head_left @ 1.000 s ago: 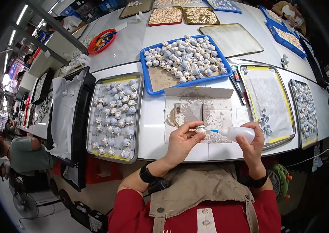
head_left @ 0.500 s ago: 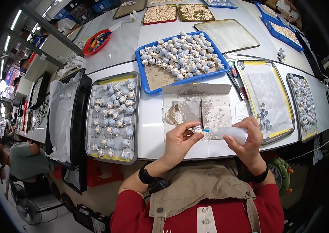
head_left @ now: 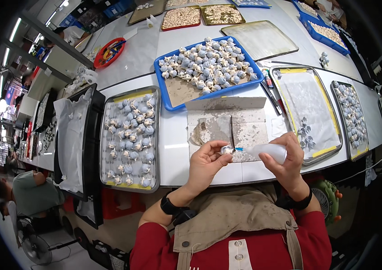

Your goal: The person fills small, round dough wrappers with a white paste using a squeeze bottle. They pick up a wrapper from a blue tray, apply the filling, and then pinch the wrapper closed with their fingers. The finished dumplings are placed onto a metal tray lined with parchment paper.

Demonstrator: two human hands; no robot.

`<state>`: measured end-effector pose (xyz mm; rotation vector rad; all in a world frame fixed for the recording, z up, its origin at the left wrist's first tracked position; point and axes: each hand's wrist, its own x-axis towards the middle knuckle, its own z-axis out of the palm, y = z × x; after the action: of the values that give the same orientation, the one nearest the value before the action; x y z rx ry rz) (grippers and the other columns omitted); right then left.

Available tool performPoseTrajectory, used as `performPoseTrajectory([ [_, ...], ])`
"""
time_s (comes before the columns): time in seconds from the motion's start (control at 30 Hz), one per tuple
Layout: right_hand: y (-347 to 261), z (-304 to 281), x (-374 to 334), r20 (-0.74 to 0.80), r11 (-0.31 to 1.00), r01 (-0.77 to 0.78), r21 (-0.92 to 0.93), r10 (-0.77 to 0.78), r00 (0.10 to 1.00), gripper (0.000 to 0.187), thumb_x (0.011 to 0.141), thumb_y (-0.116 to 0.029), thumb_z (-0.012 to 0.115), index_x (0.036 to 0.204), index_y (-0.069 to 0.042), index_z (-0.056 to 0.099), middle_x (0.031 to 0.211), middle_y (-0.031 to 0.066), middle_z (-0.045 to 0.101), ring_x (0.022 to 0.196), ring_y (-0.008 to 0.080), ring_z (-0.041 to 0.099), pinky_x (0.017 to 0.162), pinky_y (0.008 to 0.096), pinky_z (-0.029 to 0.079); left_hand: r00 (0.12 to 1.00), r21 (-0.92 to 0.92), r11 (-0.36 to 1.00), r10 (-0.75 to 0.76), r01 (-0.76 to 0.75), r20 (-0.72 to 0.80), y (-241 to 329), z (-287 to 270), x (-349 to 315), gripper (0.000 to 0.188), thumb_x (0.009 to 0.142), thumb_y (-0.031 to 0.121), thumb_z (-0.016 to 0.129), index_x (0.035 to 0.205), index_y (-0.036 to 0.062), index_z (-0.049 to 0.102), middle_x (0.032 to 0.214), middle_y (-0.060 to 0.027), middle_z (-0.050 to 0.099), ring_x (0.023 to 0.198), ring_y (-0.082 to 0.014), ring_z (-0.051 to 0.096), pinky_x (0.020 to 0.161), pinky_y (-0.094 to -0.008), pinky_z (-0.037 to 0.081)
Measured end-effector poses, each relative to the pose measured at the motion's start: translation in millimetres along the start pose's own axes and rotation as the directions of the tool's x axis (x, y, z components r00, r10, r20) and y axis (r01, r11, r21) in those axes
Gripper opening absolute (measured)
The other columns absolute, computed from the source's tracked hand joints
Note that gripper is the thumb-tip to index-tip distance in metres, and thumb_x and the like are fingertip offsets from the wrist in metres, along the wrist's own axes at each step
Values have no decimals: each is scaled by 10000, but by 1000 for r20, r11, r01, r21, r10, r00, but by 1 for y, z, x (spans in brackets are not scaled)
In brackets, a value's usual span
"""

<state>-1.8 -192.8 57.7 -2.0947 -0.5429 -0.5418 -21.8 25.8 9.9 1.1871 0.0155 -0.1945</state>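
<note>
Between the thumb and fingers of my left hand is a small blue-and-white figurine. My right hand grips a white squeeze bottle lying nearly level, with its blue nozzle tip pointed left, close beside the figurine. Whether the tip touches the figurine I cannot tell. Beneath both hands lies a stained, opened-out cardboard sheet. Beyond it, a blue tray carries a heap of similar figurines. To the left, a metal tray holds more of them, spaced in loose rows.
A paper-lined metal tray with a few grey-blue pieces stands right of the cardboard, and a narrow figurine tray beyond it. Dark pens lie between. Far back are a red basket and an uncovered tray. Other people sit at left.
The bottle and my right hand have shifted very slightly left. My left hand has moved slightly left and down, still pinching the figurine. The whole view has shifted a little.
</note>
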Motion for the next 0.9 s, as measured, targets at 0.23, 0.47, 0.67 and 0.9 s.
performPoseTrajectory([
  [0.23, 1, 5, 3, 2, 1000, 18, 3, -18, 1000, 283, 635, -136, 813, 771, -14, 597, 686, 70, 583, 656, 207, 512, 558, 315, 401, 999, 24, 999, -36, 36, 2, 0, -3, 1, 359, 856, 59, 667, 1166, -30, 511, 968, -98, 638, 822, -151, 651, 692, -228, 520],
  [0.47, 6, 8, -1, -10, 995, -64, 76, 65, 998, 272, 692, -144, 790, 822, -14, 590, 682, 75, 585, 662, 193, 533, 570, 305, 417, 998, -20, 998, -65, 65, 11, 2, -9, 2, 343, 868, 58, 648, 1174, -21, 514, 964, -99, 639, 816, -147, 644, 695, -225, 520],
  [0.67, 31, 23, -8, 100, 763, -555, 331, 556, 825, 252, 826, -203, 702, 908, -2, 574, 739, 55, 617, 636, 113, 568, 576, 240, 438, 984, -158, 971, -171, 178, 54, 0, -18, 6, 342, 877, 69, 632, 1187, -3, 506, 1022, -139, 639, 819, -166, 641, 691, -237, 526],
  [0.9, 60, 11, -13, 43, 947, -298, -121, 305, 951, 186, 781, -193, 720, 875, -40, 672, 751, 100, 656, 732, 243, 592, 697, 355, 455, 947, -173, 964, -147, 202, 285, 8, -8, 10, 355, 857, 111, 665, 1166, 16, 521, 1107, -201, 616, 829, -186, 649, 699, -247, 531],
])
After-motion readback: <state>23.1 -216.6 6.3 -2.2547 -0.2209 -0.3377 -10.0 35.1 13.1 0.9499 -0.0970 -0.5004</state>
